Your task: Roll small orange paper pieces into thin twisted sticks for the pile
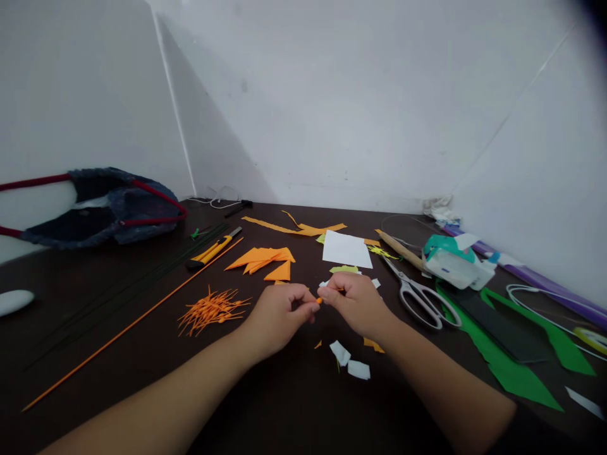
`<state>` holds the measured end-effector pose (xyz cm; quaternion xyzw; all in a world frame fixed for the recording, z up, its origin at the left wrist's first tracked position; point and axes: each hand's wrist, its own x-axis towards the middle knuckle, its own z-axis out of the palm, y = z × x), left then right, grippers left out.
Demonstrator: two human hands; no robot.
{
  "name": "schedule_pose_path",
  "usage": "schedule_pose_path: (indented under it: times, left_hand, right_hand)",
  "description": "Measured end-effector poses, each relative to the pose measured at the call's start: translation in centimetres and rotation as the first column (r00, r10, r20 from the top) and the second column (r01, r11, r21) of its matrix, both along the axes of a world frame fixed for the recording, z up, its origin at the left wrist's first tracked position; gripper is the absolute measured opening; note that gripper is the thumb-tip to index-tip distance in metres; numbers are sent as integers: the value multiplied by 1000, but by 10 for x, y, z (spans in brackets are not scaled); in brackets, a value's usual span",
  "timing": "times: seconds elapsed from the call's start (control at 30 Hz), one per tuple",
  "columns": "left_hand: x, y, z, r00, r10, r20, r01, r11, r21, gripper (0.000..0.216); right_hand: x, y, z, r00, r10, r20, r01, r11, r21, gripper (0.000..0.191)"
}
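Observation:
My left hand [279, 313] and my right hand [353, 302] meet above the dark table [142, 373], fingers curled. Between their fingertips they pinch a tiny orange paper piece [318, 301]. To the left of my left hand lies a pile of thin orange paper strips [211, 309]. Folded orange paper triangles [265, 260] lie just beyond my hands. Small white paper scraps [348, 360] rest on the table below my right wrist.
Scissors [420, 294], a white and teal tape dispenser [453, 260], a white paper square [346, 249] and green paper [507, 366] lie to the right. A yellow utility knife [214, 248], a long orange rod [128, 325] and a dark bag [104, 205] are on the left.

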<state>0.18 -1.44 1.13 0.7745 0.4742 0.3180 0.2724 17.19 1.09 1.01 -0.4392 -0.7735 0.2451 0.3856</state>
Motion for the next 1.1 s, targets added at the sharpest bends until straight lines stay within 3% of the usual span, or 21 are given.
schedule_pose_path:
  times: [0.13,0.2,0.27,0.33,0.4,0.47,0.57,0.7,0.97,1.1]
  left_hand:
    - [0,2,-5,981,10,-193,52,947,317,17]
    - [0,3,-6,974,-4,-226,88,928,362,17]
    - [0,3,-4,982,-15,-188,67,960,273,18]
    - [-1,2,-1,997,-17,-74,23,996,83,21]
    - [-1,1,3,995,-20,97,30,994,-106,25]
    - [0,-1,4,962,-22,271,80,975,-205,25]
    - [2,-3,4,907,-20,420,146,952,-269,24]
    - [6,-5,4,905,-22,424,159,944,-290,23]
    - [8,-8,4,928,-28,372,132,957,-257,23]
    - [10,-8,6,958,-49,283,117,967,-228,25]
  right_hand:
    - [-4,0,-6,996,-59,-71,43,977,-209,26]
    - [-5,1,-10,992,-91,-87,67,966,-249,27]
    - [-4,2,-12,986,-74,-149,29,959,-283,27]
    - [-2,3,-14,943,5,-333,-123,934,-335,23]
    - [0,3,-15,824,79,-561,-327,875,-357,25]
    - [-2,3,-17,695,126,-708,-477,818,-322,27]
    - [-9,0,-18,613,151,-775,-539,798,-270,17]
    - [-16,-2,-17,606,77,-792,-481,828,-287,9]
    - [-18,-4,-16,647,17,-762,-360,888,-286,24]
    - [-19,-4,-20,767,-64,-639,-141,954,-265,34]
